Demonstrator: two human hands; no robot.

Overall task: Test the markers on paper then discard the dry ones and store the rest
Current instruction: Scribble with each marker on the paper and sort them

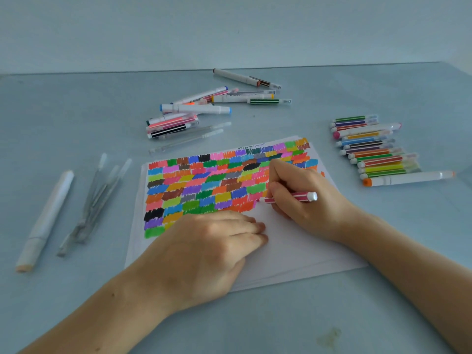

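A white sheet of paper (293, 241), lying on the pale blue table (255, 323) and covered across its far half with bright scribbled colour patches, is the landmark here. The right hand (304, 198) grips a pink striped marker (291, 196) over the paper's middle, tip at the edge of the patches. The left hand (204, 254) lies flat on the paper's near left part, fingers relaxed. Beyond the paper sits a loose heap of mixed markers (199, 111); right of it, a neat row of striped markers (375, 149); left of it, a thick white marker (44, 221) beside some clear thin pens (94, 203).
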